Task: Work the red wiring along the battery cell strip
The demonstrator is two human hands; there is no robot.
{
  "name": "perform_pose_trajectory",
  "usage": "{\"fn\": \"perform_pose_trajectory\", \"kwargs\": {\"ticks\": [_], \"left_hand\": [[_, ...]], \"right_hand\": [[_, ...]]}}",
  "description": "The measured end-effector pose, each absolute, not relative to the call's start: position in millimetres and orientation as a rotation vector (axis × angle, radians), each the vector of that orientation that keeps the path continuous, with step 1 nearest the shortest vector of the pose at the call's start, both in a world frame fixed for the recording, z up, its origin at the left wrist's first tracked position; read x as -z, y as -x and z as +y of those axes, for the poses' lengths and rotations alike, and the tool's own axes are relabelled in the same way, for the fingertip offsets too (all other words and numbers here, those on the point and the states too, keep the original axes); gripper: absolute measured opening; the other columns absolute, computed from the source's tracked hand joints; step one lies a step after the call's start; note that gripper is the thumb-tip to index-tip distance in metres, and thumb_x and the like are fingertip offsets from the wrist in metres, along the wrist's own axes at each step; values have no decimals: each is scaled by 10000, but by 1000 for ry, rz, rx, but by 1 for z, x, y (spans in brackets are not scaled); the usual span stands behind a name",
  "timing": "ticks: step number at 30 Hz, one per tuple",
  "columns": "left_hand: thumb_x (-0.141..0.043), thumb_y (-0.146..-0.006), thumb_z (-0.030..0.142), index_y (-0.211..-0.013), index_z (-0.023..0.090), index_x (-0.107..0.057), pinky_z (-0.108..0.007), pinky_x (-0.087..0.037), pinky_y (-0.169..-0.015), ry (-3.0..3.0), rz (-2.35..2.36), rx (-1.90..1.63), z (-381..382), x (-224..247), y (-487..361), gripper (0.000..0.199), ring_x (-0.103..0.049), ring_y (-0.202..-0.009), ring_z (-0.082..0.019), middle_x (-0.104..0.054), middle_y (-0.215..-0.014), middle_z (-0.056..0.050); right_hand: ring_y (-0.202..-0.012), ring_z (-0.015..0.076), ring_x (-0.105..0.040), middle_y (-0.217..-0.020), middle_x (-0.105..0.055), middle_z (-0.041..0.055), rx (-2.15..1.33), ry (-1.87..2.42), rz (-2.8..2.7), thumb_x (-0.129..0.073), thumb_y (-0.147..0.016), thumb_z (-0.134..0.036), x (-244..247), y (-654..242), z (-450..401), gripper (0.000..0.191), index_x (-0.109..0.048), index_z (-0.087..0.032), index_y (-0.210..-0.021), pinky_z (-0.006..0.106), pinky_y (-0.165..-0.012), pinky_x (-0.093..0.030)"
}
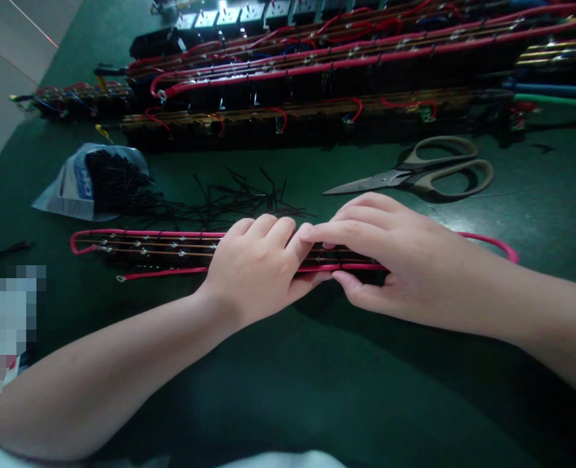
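A long black power strip assembly (175, 246) with copper bars lies across the green table, a red wire (166, 274) running round its edges. The wire has a ring terminal at its left end. My left hand (259, 270) is closed over the middle of the assembly, its thumb at the near red wire. Just to the right, my right hand (400, 266) curves over the same assembly, thumb and fingers on either side. The index fingers of both hands meet above the bars. My palms and fingers hide the middle part of the strip.
Scissors (405, 174) lie beyond my right hand. Loose black cable ties (244, 195) spread out beside a plastic bag (80, 185) of more ties. Several similar wired strips (288, 75) line the back of the green table (268, 390). A pixelated patch covers the left edge.
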State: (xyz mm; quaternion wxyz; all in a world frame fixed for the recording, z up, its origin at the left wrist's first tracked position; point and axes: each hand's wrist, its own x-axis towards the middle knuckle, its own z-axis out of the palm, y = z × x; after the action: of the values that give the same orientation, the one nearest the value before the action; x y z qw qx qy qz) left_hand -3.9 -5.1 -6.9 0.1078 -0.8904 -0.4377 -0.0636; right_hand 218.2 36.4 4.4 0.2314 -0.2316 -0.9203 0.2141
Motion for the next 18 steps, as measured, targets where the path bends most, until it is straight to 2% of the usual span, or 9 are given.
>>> {"fn": "perform_pose_trajectory", "kwargs": {"ticks": [8, 18], "left_hand": [[-477, -1070, 547, -1109, 164, -682, -406, -467, -695, 2621, -1314, 202, -5, 7, 5, 437, -662, -878, -272, -739, -1042, -101], [-433, -1078, 598, -1135, 158, -677, -402, -472, -694, 2639, -1283, 239, -1, 9, 6, 506, -671, -887, -269, -745, -1062, -105]], "right_hand": [[-1014, 263, -629, -1019, -732, 62, -605, 659, -2540, -576, -887, -135, -8, -218, 34, 444, -667, -261, -1302, 421, -899, -540], [-1036, 253, -633, -1056, -725, 77, -563, 629, -2539, -576, -951, -173, -6, -219, 36, 315, -660, -209, -1252, 400, -931, -540]]}}
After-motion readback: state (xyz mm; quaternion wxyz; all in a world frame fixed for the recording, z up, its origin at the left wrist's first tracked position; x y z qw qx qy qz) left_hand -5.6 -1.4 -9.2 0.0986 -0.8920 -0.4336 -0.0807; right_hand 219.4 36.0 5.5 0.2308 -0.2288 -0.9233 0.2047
